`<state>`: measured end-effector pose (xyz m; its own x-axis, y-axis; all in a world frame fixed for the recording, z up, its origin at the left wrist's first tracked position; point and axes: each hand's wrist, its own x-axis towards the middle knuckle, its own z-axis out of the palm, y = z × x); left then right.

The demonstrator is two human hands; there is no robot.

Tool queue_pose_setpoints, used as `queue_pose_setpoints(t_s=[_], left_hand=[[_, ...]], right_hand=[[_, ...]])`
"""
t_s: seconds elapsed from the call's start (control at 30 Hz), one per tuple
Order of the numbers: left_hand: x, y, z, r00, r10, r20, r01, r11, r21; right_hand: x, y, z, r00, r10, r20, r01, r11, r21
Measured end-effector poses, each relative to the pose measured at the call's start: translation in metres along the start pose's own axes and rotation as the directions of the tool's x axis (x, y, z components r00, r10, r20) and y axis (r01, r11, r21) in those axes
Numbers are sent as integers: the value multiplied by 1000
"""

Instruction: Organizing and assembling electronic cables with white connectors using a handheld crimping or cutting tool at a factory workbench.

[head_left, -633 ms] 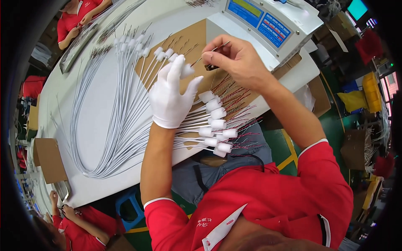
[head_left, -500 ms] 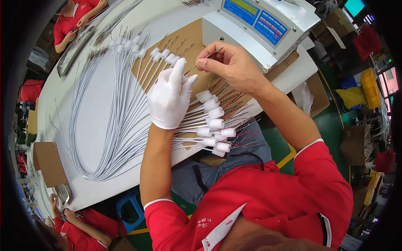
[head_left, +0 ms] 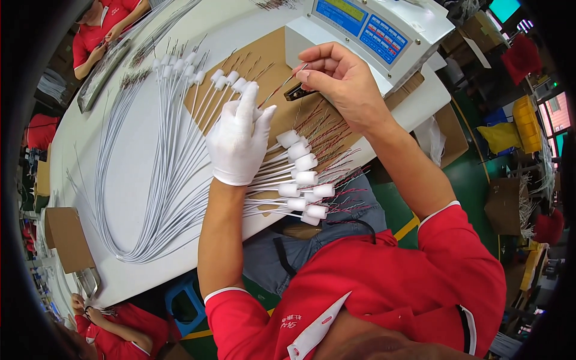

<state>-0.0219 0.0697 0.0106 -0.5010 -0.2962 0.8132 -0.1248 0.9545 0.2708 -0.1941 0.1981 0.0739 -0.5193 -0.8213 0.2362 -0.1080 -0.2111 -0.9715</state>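
My left hand [head_left: 237,144], in a white glove, is closed on a white cable whose body the glove mostly hides. Dark and reddish twisted wires [head_left: 276,92] run from it up to my bare right hand [head_left: 342,84], which pinches their tips between thumb and fingers. Just below the right fingertips, a small black part [head_left: 298,92] shows on the cardboard; its kind is unclear. Several white cables [head_left: 153,198] curve in a loop across the table. White cylindrical sleeves [head_left: 306,162] sit near their ends, with coloured twisted wires sticking out to the right.
A brown cardboard sheet [head_left: 270,51] lies beneath the hands. Behind it stands a grey machine [head_left: 384,36] with a blue keypad panel. Co-workers in red sit at the upper left [head_left: 111,24] and lower left [head_left: 132,327]. A blue stool [head_left: 185,303] is under the table edge.
My right hand has moved slightly up and right, showing a longer stretch of twisted wires between the hands. The black part has come into sight below its fingers.
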Motion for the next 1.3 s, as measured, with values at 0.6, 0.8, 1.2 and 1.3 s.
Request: queue_pose_setpoints(t_s=[0.6, 0.8, 1.2, 1.3], left_hand=[[8, -9, -32, 653, -272, 707, 748, 377, -546], [9, -6, -24, 531, -462, 711, 847, 254, -467], [4, -5, -8, 654, -577, 490, 750, 408, -520], [4, -5, -8, 711, -594, 376, 695, 513, -504]], right_hand=[[10, -1, -15, 862, 180, 473, -298, 936, 187], [-2, -11, 3, 828, -394, 398, 549, 425, -720], [-5, 11, 3, 938, -278, 207, 346, 699, -626], [4, 11, 8, 957, -217, 194, 285, 832, -476]])
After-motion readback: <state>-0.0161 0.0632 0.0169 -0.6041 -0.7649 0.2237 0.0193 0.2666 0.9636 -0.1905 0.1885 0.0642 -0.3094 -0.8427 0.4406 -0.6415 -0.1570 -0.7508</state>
